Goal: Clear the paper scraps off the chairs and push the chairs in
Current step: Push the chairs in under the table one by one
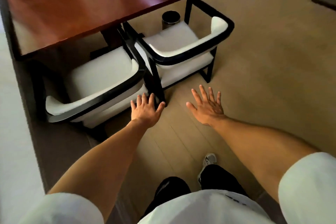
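1. Head view, the count: two chairs, one table, one bin, two hands. No paper scraps show on either seat.
2. The left chair (pixel 94 85) has a white cushion and a black frame. It stands at the table's near edge, with the front of its seat tucked under the tabletop.
3. The right chair (pixel 183 45) is of the same make. It stands just beside the left one, at the table's near right corner, and most of its seat lies out from under the top. The two frames look to meet or nearly meet where they adjoin.
4. The table (pixel 76 5) has a glossy red-brown top and fills the far left of the scene.
5. One dark round bin (pixel 170 20) stands on the floor just beyond the right chair, by the table's right edge.
6. The left hand (pixel 146 108) is spread flat, fingers straight and splayed, holding nothing. Its fingertips lie at the near right corner of the left chair's back, by the black frame post; whether they actually touch it cannot be told.
7. The right hand (pixel 207 104) is likewise spread wide, fingers straight, holding nothing. It hangs over bare floor, near the right chair's back leg but clear of it.
8. Near the bottom, a white shirt, dark trousers and one light shoe (pixel 208 164) on the tan floor (pixel 263 71).
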